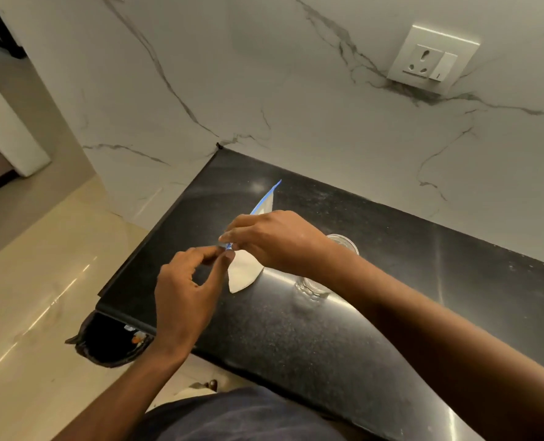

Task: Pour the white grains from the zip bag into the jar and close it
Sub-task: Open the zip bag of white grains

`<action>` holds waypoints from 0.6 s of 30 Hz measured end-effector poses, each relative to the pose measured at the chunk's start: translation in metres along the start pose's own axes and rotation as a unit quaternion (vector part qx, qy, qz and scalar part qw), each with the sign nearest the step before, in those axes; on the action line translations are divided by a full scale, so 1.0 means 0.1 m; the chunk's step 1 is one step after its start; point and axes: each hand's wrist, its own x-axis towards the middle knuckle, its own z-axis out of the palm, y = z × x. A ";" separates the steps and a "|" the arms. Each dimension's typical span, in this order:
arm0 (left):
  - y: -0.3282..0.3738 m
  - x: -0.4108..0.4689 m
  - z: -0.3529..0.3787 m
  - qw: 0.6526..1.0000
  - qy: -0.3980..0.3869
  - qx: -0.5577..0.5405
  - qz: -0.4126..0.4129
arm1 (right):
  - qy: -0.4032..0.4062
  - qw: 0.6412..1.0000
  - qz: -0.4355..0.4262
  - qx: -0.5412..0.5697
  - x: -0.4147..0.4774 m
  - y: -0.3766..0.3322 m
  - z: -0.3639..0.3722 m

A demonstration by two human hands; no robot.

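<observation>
A clear zip bag (242,272) with a blue zip strip holds white grains in its lower corner, which rests on the black counter (296,332). My left hand (184,294) pinches the near end of the zip strip between thumb and fingers. My right hand (273,240) grips the strip just beyond, fingers closed over the bag's top edge; the strip's far end sticks up behind it. A clear glass jar (315,286) stands just right of the bag, mostly hidden by my right wrist and forearm. I see no lid.
The counter ends at a corner on the left, with a dark-lined bin (111,342) on the tiled floor below its edge. A marble wall rises behind, with a socket and switch (433,60) at upper right.
</observation>
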 end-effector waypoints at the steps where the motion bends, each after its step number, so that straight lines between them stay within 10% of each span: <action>1: -0.02 0.02 0.01 1.000 0.005 0.006 0.011 | -0.003 1.000 -0.009 -0.013 0.02 0.00 -0.02; 18: -0.19 0.11 0.04 0.992 0.041 0.073 0.093 | -0.024 0.998 0.036 -0.049 0.14 0.89 -0.19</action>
